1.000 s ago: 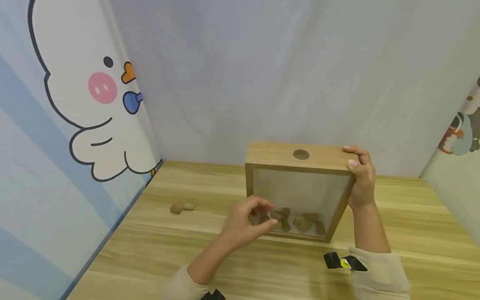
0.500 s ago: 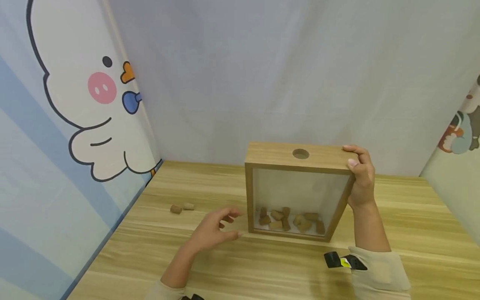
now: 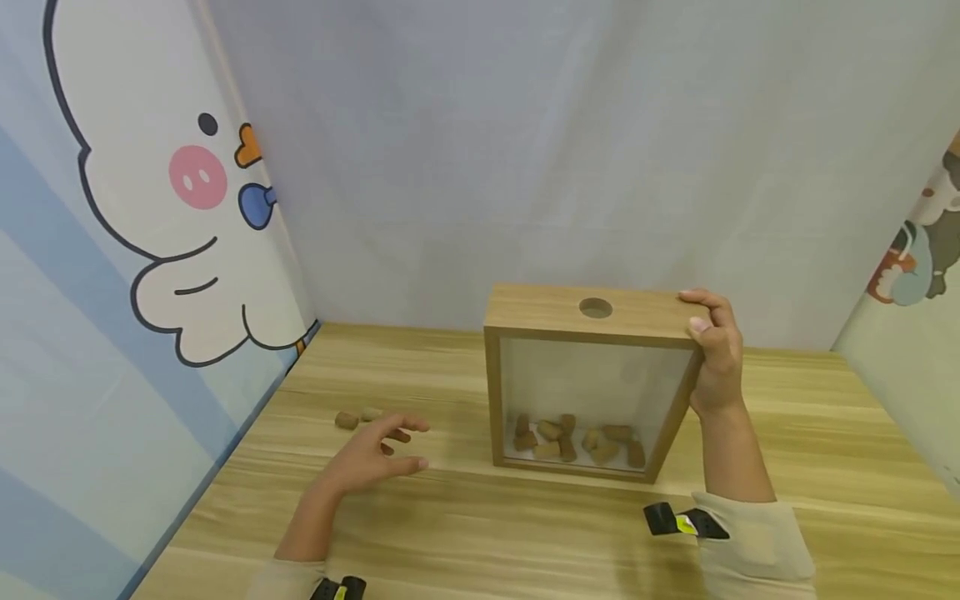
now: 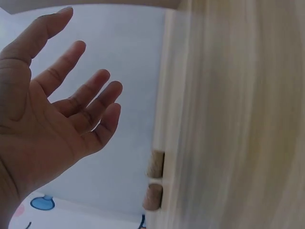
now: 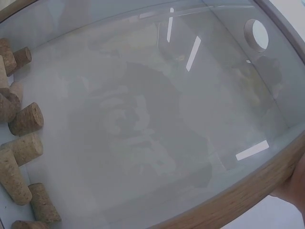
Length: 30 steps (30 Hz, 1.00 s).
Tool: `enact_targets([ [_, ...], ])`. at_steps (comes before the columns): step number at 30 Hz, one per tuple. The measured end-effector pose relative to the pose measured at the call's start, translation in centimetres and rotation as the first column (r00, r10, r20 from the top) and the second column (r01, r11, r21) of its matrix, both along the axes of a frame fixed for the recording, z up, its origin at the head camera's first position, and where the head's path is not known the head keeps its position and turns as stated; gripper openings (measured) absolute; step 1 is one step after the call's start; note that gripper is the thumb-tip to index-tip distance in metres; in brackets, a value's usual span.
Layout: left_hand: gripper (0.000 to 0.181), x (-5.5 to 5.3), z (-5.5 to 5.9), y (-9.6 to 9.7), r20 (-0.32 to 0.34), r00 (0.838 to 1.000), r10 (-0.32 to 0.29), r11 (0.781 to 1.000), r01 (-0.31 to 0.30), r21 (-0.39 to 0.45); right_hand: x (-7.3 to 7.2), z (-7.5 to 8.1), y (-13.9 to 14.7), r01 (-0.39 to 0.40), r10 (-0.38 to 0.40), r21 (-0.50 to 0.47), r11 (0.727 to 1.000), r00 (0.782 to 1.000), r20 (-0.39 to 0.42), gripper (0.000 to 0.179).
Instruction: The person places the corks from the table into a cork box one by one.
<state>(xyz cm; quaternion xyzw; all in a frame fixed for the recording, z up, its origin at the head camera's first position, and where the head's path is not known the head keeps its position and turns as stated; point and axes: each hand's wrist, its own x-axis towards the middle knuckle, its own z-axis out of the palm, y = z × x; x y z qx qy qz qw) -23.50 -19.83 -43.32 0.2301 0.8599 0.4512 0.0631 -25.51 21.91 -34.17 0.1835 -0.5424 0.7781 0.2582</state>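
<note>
A wooden box frame (image 3: 540,310) with a clear front and a round hole (image 3: 596,308) in its top stands upright on the table. Several corks (image 3: 567,450) lie along its bottom, seen close through the pane in the right wrist view as tapered corks (image 5: 27,119). My right hand (image 3: 717,358) grips the box's upper right corner, thumb in front and fingers over the top. Left of the box, my left hand (image 3: 372,454) hovers with spread, relaxed fingers and holds nothing. Just beyond it lie two loose corks, a brown cork (image 3: 347,420) and a paler cork (image 3: 371,414), partly covered by the hand.
The wood-grain table (image 3: 450,533) reaches back to a pale grey curtain (image 3: 465,167). A printed cartoon curtain (image 3: 150,250) hangs along the left side, and another printed panel (image 3: 911,258) is at the right.
My left hand has moved left from in front of the box to near the two loose corks, its fingers staying apart. My right hand keeps its grip on the box, which stands still.
</note>
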Motion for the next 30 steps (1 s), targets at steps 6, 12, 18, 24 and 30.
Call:
enact_targets([
  [6,0.044,-0.1,-0.6,-2.2,-0.003,0.994,0.112,0.994,-0.112,-0.005,0.0,-0.1,0.0,-0.003,0.003,0.002,1.0,1.0,0.005,0.03],
  [12,0.047,-0.3,-0.7,-3.9,0.025,0.976,0.215,0.976,-0.215,-0.031,0.0,-0.1,0.1,0.0,0.0,0.003,1.0,1.0,0.012,0.03],
  [18,0.042,-0.8,-1.1,-5.3,-0.001,0.963,0.271,0.961,-0.27,-0.056,0.0,0.0,0.0,0.005,-0.005,0.007,1.0,1.0,0.015,0.03],
  [24,0.047,-1.8,-1.6,-6.8,0.005,0.948,0.318,0.946,-0.317,-0.066,0.0,0.0,0.0,-0.002,0.002,-0.007,1.0,1.0,0.013,0.029],
  [30,0.058,-2.6,-1.9,-8.1,0.059,0.928,0.369,0.928,-0.363,-0.087,0.1,0.0,0.1,-0.011,0.012,-0.012,1.0,1.0,0.008,0.029],
])
